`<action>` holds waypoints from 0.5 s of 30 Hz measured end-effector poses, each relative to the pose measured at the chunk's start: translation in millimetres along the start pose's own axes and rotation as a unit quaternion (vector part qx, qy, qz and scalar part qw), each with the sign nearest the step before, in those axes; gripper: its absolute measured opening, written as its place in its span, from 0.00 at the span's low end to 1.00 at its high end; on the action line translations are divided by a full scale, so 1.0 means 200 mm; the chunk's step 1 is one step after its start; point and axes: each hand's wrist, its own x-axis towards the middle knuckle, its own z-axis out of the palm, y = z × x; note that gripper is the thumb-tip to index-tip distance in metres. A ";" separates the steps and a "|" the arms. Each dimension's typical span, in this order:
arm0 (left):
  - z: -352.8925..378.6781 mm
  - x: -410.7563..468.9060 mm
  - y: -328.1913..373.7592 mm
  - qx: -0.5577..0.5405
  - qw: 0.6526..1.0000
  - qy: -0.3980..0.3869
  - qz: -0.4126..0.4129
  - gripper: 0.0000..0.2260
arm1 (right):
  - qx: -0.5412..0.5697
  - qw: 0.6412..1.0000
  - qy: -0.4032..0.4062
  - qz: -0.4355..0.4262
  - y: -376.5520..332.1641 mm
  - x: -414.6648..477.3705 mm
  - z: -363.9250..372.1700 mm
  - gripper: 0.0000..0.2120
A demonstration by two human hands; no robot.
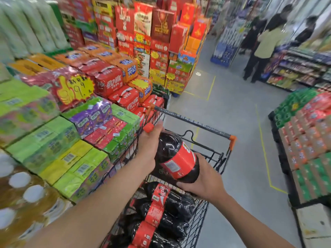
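Thing in hand: we hold a big cola bottle, dark with a red label, with both hands.
Where it is: the bottle lies tilted in the air just above the cart, over its near half, with the red cap pointing away from us and to the left.
Left hand: our left hand grips the upper part of the bottle, below the cap, with the fingers curled round the shoulder.
Right hand: our right hand holds the bottom end, with the thumb on top and the fingers wrapped under it.
Inside the cart: other cola bottles of the same kind lie side by side, below the one we hold.
Left of the cart: low stacks of drink packs in green, yellow and purple stand just beside the cart wall. Behind them are red can packs and a yellow price sign with a thumb drawn on it.
Ahead: a tall pile of red gift boxes stands on the grey floor.
Right side: more packs in red and green stand well apart from the cart.
Far right: some people stand at the shelves; they look blurred.
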 end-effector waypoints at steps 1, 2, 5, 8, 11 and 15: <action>-0.02 -0.05 0.02 0.004 1.000 -0.007 0.022 0.18 | 0.001 1.000 0.004 -0.003 -0.04 -0.04 -0.03 0.53; -0.03 -0.10 0.05 0.010 0.999 -0.012 0.043 0.19 | 0.004 1.000 0.007 -0.009 -0.07 -0.07 -0.06 0.53; -0.08 -0.25 0.11 0.000 0.996 -0.014 0.088 0.17 | 0.016 0.999 -0.003 -0.033 -0.14 -0.15 -0.13 0.50; -0.12 -0.40 0.14 -0.027 0.995 0.034 0.092 0.14 | 0.025 0.997 -0.020 -0.067 -0.21 -0.19 -0.19 0.49; -0.17 -0.52 0.15 -0.050 0.990 0.087 0.096 0.15 | 0.031 0.992 -0.044 -0.114 -0.24 -0.20 -0.22 0.48; -0.25 -0.68 0.15 -0.072 0.977 0.155 0.124 0.16 | 0.039 0.981 -0.081 -0.172 -0.26 -0.20 -0.19 0.50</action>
